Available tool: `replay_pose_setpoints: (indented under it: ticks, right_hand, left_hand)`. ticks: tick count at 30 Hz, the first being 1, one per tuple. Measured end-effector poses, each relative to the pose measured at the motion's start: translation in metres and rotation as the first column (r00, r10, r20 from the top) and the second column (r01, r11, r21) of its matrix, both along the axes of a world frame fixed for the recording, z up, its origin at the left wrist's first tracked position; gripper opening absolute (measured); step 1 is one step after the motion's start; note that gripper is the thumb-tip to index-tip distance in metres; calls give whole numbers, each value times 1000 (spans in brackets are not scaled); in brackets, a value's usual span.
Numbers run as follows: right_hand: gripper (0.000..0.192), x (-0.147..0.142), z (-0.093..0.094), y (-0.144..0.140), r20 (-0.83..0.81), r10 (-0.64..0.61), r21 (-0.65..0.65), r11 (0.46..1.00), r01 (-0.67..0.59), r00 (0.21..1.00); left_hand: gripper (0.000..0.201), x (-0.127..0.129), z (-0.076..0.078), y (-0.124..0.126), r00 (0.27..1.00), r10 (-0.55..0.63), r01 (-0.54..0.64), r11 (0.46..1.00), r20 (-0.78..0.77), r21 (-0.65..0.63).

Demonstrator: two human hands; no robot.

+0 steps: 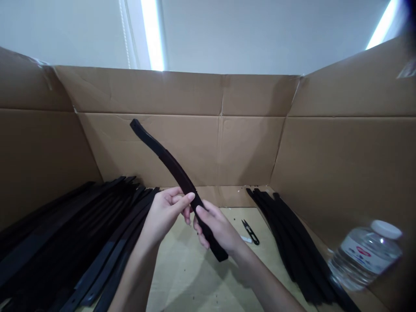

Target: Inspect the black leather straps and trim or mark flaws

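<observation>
Held up in front of me is a long, curved black strip (pixel 177 171), tilted with its far end up to the left. Its middle stretch looks slightly thicker and dark reddish, like a sleeve or wrapping. My left hand (pixel 170 208) pinches it near the middle, thumb on the upper face. Just below, my right hand (pixel 216 225) wraps round the lower part, with the thumb laid along it. The strip's lower end sticks out beneath my right hand. What the strip is made of, I cannot tell.
Many similar black strips (pixel 81 225) lie piled on the left. Several more black strips (pixel 292 242) lie on the right, beside a clear water bottle (pixel 365 255). Small black thread snips (pixel 250 232) rest on the table (pixel 185 277). Cardboard walls (pixel 253 147) enclose the back and sides.
</observation>
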State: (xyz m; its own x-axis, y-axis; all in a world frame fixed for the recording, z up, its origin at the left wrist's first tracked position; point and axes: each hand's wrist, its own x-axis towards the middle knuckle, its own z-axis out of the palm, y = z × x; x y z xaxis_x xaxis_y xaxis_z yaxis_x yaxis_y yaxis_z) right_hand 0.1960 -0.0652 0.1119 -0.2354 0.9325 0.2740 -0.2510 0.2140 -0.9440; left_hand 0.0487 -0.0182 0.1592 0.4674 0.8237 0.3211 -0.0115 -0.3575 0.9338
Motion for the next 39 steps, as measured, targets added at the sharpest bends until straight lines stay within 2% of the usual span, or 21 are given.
replay_pose_setpoints:
  ticks: [3,6,10,13,17,21,23,26,28,34,39]
  right_hand:
    - [34,-1,-1,1,151,-207,136,973,187,967]
    - [35,1,-4,2,252,-303,171,949,266,919]
    - [34,3,-8,2,322,-347,172,937,306,881]
    - [34,2,-10,2,335,-367,178,929,324,868]
    - [33,1,-11,3,350,-393,189,919,347,850]
    - [30,3,-5,0,421,-452,247,891,380,787]
    - [26,4,-1,-2,448,-508,317,860,401,736]
    - [32,5,3,-4,468,-590,417,804,425,658]
    - [31,5,3,-4,478,-612,446,787,426,630]
    - [29,5,0,-3,468,-622,459,778,428,628]
    - [33,6,2,-3,473,-589,437,803,405,656]
  left_hand:
    - [22,0,2,-1,995,-83,83,997,-50,1]
    - [23,-2,1,-2,989,-111,116,992,-96,44]
    - [26,-3,-2,-3,988,-9,26,994,-151,107]
    - [27,-1,-4,-4,986,67,-51,993,-153,109]
    - [27,3,-5,-2,983,92,-73,990,-159,120]
    - [34,0,-2,0,980,44,-25,995,-194,99]
    - [38,-4,-1,2,980,-15,28,998,-199,60]
    - [41,-9,-1,5,983,-71,76,997,-170,20]
    - [43,-10,-1,7,984,-95,97,995,-153,6]
    - [43,-10,0,6,983,-105,106,994,-153,0]
    - [43,-10,2,4,982,-93,94,996,-167,-1]
